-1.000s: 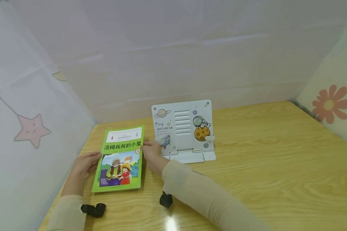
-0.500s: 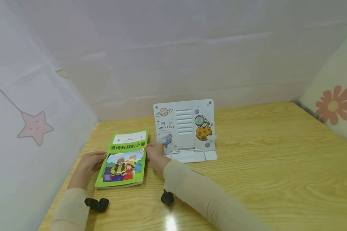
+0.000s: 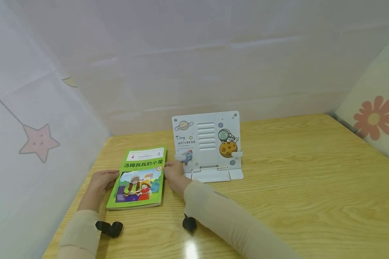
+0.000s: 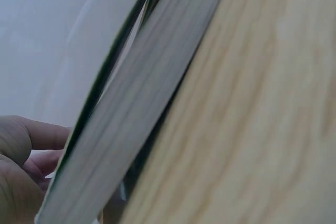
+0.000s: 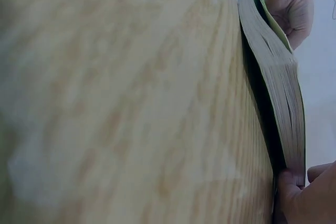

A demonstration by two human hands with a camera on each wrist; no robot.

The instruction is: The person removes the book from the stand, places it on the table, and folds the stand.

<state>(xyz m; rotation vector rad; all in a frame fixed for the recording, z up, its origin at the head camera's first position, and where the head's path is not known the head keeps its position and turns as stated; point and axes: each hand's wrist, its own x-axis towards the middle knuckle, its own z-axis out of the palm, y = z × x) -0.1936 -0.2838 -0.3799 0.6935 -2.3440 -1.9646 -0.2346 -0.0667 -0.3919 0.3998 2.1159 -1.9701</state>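
A paperback book (image 3: 137,164) with a bright green cover, a Chinese title and a cartoon picture lies face up on the left part of the table. My left hand (image 3: 101,180) holds its left side, fingertips at the edge. On the opposite side, my right hand (image 3: 175,173) pinches the right edge near mid-height. The right wrist view shows the thumb low against the page block (image 5: 283,98), with a dark gap under the book. In the left wrist view the front cover stands slightly away from the pages (image 4: 142,87), and fingers (image 4: 47,136) show behind it.
Just right of my right hand stands a white reading stand (image 3: 205,144) with space drawings, side clips and a wire front bar. The wooden table (image 3: 295,187) stretches to the right. Pale cloth walls (image 3: 214,64) enclose the back and sides.
The book has come down flatter toward the table, looking smaller, and both hands have moved along with it. The head view has shifted slightly. Little differs in the last half second.
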